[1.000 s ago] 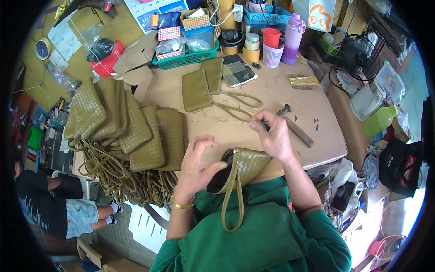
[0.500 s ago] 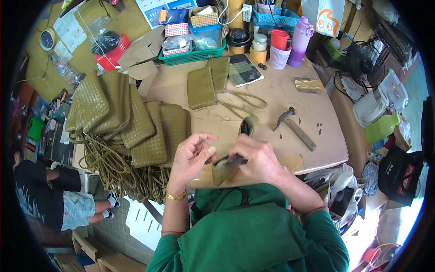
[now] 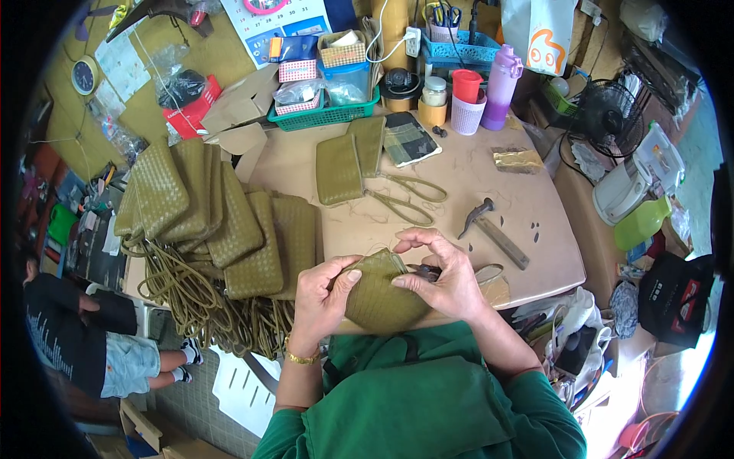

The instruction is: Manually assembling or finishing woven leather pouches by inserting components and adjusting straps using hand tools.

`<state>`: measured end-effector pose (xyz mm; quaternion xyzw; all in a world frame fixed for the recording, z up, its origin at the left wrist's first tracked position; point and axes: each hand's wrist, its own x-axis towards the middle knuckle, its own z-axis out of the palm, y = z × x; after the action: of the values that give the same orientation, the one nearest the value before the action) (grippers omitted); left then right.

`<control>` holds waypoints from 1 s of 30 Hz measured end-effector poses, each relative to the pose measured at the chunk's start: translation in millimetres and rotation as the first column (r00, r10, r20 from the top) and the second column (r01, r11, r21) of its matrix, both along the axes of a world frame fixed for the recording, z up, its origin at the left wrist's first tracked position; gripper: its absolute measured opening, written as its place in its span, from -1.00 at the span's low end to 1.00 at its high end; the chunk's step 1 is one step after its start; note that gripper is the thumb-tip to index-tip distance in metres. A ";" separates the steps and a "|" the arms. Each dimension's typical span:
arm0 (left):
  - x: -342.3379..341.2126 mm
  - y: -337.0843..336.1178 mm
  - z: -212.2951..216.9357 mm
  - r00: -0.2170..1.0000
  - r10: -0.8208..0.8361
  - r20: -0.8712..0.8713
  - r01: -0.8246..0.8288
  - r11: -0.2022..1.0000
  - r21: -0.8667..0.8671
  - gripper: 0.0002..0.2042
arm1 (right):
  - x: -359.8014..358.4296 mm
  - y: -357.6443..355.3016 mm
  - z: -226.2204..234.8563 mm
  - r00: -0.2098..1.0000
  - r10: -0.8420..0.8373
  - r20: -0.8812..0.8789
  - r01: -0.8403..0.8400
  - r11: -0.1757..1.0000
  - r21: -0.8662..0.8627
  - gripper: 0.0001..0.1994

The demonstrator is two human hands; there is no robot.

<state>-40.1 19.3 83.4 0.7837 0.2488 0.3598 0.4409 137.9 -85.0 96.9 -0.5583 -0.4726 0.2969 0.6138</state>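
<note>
The left grip [image 3: 323,294] pinches an olive woven pouch [image 3: 382,302]; the right grip [image 3: 445,277], half-curled around a dark tool [image 3: 425,271], thumbs the pouch's edge.

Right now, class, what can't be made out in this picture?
All in the head view:
- Inside of the held pouch: hidden by its own outer side.
- Dark object at the right hand: partly covered by that hand; kind unclear.
- Pouches in the pile: overlapping, so uncountable.
- Other person's head: mostly lost at the dark rim.
</note>
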 end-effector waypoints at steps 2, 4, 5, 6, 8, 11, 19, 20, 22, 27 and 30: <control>-2.5 3.4 2.9 0.997 -0.061 -0.057 0.060 0.998 -0.005 -0.76 | 7.6 3.4 -2.1 0.977 0.053 0.204 -0.067 0.996 0.060 -0.79; -6.8 7.5 4.2 0.986 -0.122 -0.114 0.121 0.992 -0.017 -0.70 | 10.0 3.7 -4.2 0.912 0.089 0.401 -0.142 0.985 0.102 -0.78; -9.8 9.9 4.3 0.973 -0.230 0.003 0.225 0.952 -0.206 -0.57 | 9.3 3.0 -4.6 0.978 0.135 0.162 -0.143 0.989 0.039 -0.80; -10.7 11.3 3.6 0.941 -0.308 0.137 0.337 0.864 -0.374 -0.44 | 8.6 2.5 -5.4 0.984 0.156 -0.089 -0.159 0.987 -0.023 -0.81; 6.2 8.2 -9.8 0.870 -0.310 0.385 0.469 0.762 -0.447 -0.33 | 11.3 12.4 -14.6 0.944 0.231 -0.236 -0.195 0.966 0.168 -0.82; 11.1 0.1 -49.7 0.822 -0.441 0.360 0.569 0.627 -0.532 -0.18 | 6.3 23.2 -31.2 0.808 0.363 -0.464 -0.183 0.903 0.389 -0.85; 3.4 -11.5 -17.4 0.989 -0.122 -0.082 0.092 0.949 -0.303 -0.57 | 52.4 24.4 -68.7 0.723 0.039 -0.690 0.133 0.972 0.193 -0.92; 2.7 -12.0 -13.4 0.993 -0.095 -0.064 0.075 0.960 -0.270 -0.58 | 51.8 20.1 -57.0 0.807 -0.017 -0.590 0.073 0.995 0.072 -0.90; 4.0 -14.0 -12.6 0.994 -0.056 -0.092 0.032 0.967 -0.253 -0.56 | 53.9 12.7 -59.0 0.909 0.106 -0.402 -0.107 0.994 0.020 -0.77; 18.8 -17.1 -19.9 0.996 0.026 -0.081 -0.027 1.000 -0.001 -0.50 | 34.6 8.4 -54.7 0.950 0.189 -0.248 -0.238 0.954 -0.185 -0.72; 29.1 -12.7 -22.9 0.996 0.074 0.055 -0.080 0.988 0.132 -0.56 | 36.8 8.1 -54.8 0.982 0.179 -0.064 -0.190 0.941 -0.282 -0.77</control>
<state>-10.9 6.6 60.5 0.7923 0.2432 0.4118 0.3789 174.8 -76.9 42.1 -0.5889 -0.4632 0.4287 0.5049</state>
